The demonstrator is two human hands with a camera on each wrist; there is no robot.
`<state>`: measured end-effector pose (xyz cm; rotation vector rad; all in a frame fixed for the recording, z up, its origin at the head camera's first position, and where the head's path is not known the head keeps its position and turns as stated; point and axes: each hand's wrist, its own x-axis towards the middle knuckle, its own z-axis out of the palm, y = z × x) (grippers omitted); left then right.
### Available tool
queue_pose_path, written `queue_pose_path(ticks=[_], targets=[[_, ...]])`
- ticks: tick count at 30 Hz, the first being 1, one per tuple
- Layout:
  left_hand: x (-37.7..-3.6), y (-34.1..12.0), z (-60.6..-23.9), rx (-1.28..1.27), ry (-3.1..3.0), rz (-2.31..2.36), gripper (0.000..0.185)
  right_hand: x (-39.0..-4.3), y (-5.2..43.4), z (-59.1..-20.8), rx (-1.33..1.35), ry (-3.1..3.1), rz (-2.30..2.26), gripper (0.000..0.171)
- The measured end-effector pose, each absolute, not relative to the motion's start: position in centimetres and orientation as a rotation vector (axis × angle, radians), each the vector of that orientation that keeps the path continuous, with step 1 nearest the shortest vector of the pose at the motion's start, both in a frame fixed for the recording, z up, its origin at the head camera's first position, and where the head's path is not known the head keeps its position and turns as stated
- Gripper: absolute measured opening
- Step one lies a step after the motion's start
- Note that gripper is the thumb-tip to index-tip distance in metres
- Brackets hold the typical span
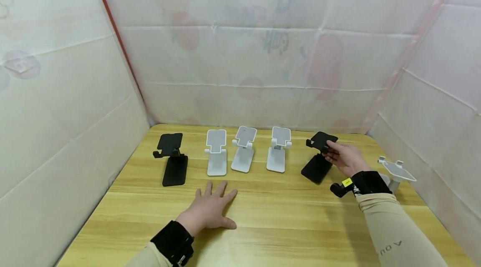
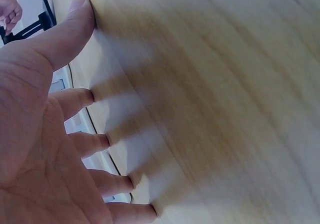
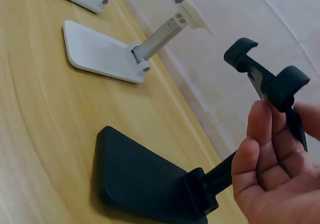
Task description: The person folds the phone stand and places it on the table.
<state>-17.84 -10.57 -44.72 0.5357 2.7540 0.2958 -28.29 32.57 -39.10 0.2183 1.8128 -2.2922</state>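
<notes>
My right hand (image 1: 346, 159) pinches the edge of the upper plate of a black phone stand (image 1: 317, 169). In the right wrist view, the thumb and fingers hold that plate just behind its two hooked lips, while the black base (image 3: 140, 178) rests on the table. My left hand (image 1: 208, 212) is spread on the bare wood in front of the white stands. Its fingertips touch the tabletop in the left wrist view, and nothing is under the palm. Nearest those fingers is a white phone stand (image 1: 216, 163) with a grey pad.
Two more white phone stands (image 1: 242, 160) (image 1: 276, 160) stand along the back of the wooden table (image 1: 270, 225). Another black phone stand (image 1: 175, 171) is at the left. Beyond my right wrist, a white stand (image 1: 400, 170) is partly hidden. Pale cloth walls (image 1: 240, 66) surround the table.
</notes>
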Motion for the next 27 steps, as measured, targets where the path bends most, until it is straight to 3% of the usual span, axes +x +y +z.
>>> queue_pose_path(ticks=[5,12,20,27], targets=[[-17.8,-10.6,-44.8,0.550,2.761,0.290,0.095,-28.0,32.1,-38.8,0.168,1.820,-2.298,0.011],[-18.0,-10.6,-44.5,0.558,2.765,0.260,0.094,-27.6,31.6,-37.2,0.135,1.845,-2.332,0.020],[-18.2,-10.6,-44.2,0.545,2.783,0.314,0.084,-27.3,31.2,-35.9,0.072,1.852,-2.460,0.012],[-18.8,-10.3,-43.8,0.584,2.812,0.406,0.075,-26.4,29.7,-34.3,-0.002,1.856,-2.522,0.028]])
